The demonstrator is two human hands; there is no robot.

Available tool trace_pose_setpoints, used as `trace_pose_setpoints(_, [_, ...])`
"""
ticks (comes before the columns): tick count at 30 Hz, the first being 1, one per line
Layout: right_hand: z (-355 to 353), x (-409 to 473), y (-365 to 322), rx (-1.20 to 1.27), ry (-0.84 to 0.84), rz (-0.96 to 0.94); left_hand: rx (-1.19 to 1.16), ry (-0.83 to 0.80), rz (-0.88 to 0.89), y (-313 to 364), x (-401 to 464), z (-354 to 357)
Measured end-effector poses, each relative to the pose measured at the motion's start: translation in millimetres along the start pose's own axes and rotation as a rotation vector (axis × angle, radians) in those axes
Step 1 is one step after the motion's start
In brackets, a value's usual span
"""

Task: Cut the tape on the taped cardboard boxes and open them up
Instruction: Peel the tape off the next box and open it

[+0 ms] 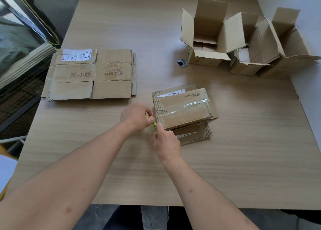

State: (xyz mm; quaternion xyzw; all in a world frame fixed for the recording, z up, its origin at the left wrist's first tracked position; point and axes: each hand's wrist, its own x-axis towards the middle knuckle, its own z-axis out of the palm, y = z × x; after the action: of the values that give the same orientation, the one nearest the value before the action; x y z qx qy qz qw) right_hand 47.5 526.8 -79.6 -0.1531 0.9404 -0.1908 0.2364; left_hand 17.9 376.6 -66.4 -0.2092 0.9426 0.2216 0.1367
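Head view looks down on a wooden table (pixel 173 169). A taped cardboard box (pixel 182 109) lies near the table's centre, resting on flat cardboard pieces (pixel 194 136). Its long axis runs left to right, angled slightly so the right end sits farther from the person. Clear tape (pixel 189 106) runs along that axis across the top face, and a barcode label (pixel 171 93) sits along the far edge.

Both forearms reach forward and converge at the box's near-left corner. The left hand (pixel 137 116) is curled, fingertips pinched on one end of a green utility knife (pixel 155 126). The right hand (pixel 165 141) is closed around the knife's lower part, knuckles up. The knife stands close against the box's left end; whether its blade is out cannot be determined.

A flattened printed carton (pixel 90 74) lies at the left. Three opened boxes (pixel 210 36) stand at the far right, flaps up, with a small round metal item (pixel 182 62) beside them.
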Motion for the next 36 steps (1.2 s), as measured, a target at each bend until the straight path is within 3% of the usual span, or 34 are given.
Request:
trace_pose_setpoints(7, [1,4,3,-0.013,0.03,-0.034,-0.041,0.051,0.046,-3,-8,0])
trace_pose_setpoints(14, [-5,7,5,-0.058,0.025,-0.072,-0.339,0.121,-0.091,-18,-15,7])
trace_pose_setpoints(18, [-4,7,8,-0.147,-0.007,-0.057,-0.498,0.038,0.006,-13,-13,1])
trace_pose_setpoints(21, [1,6,22,-0.138,0.004,-0.038,-0.473,0.037,0.128,-10,-12,-6])
trace_pose_setpoints(25, [8,2,26,-0.086,0.029,-0.097,-0.593,0.15,0.049,-27,-5,-6])
trace_pose_setpoints(36, [21,2,43,-0.105,-0.052,-0.084,-0.918,0.114,-0.061,-52,-15,-11])
